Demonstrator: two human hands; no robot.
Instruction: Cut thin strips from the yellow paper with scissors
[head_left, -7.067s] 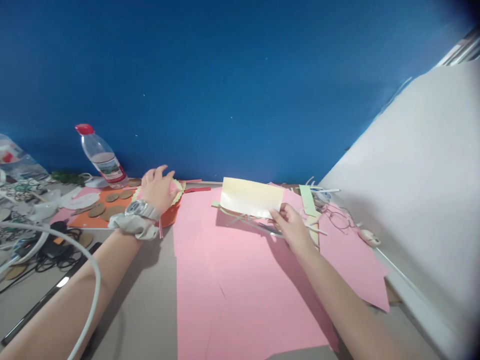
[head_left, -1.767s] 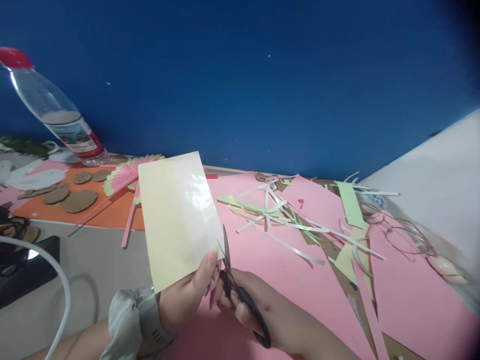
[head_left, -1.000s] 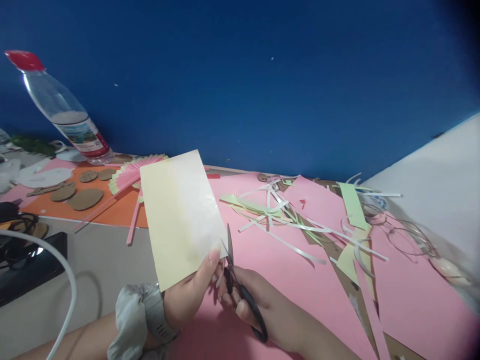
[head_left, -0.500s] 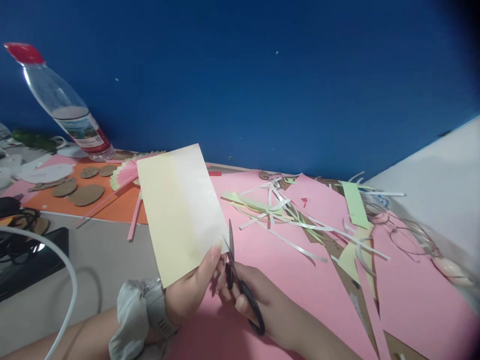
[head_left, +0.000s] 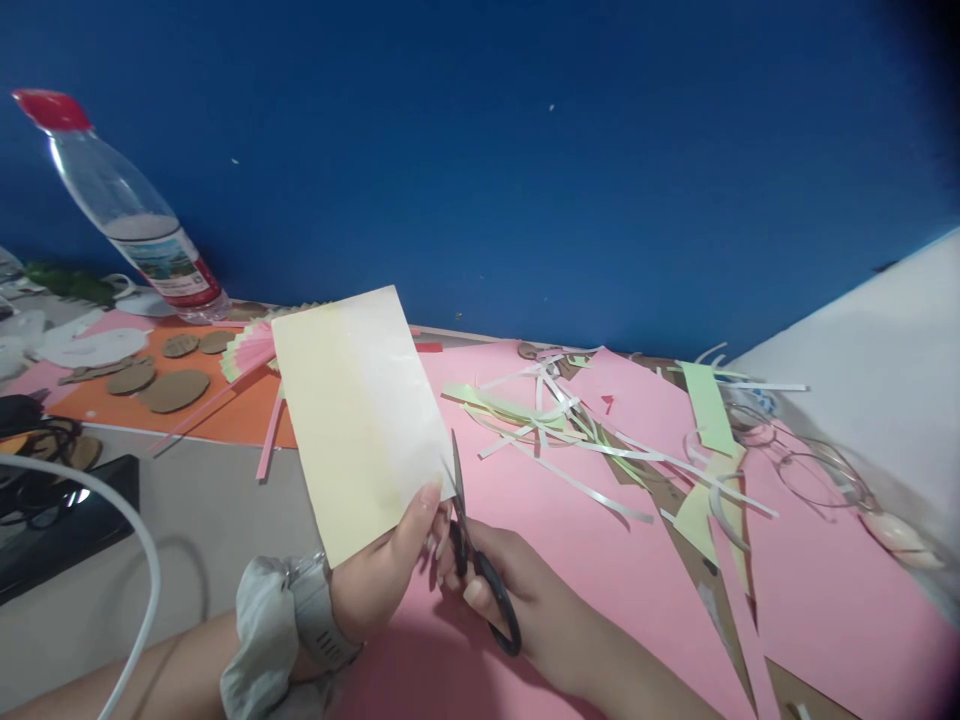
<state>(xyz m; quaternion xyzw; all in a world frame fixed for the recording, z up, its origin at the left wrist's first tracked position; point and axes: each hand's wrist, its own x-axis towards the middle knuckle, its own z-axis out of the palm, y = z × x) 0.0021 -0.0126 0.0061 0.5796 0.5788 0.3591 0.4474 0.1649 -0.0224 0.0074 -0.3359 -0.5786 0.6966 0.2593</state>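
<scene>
A pale yellow and white sheet of paper [head_left: 352,410] is held up by its lower right corner in my left hand [head_left: 390,575], the thumb pressed on its face. Black-handled scissors [head_left: 495,600] sit in my right hand [head_left: 525,600], with the fingers through the loops. Their blades are slightly apart and straddle the right edge of the sheet near its lower corner, just beside my left thumb. My left fingers behind the paper are partly hidden.
Thin paper strips [head_left: 555,405] lie scattered on pink paper [head_left: 600,560]. Eyeglasses [head_left: 825,470] rest at the right. Leftward are a plastic bottle [head_left: 150,220], cardboard discs [head_left: 174,390] on orange paper [head_left: 240,425], a folded pink fan [head_left: 255,345], a black phone [head_left: 82,530] and a white cable [head_left: 142,540].
The scissors and my right hand have shifted slightly left and up along the paper's right edge. The sheet has moved a little left; my left hand still holds it.
</scene>
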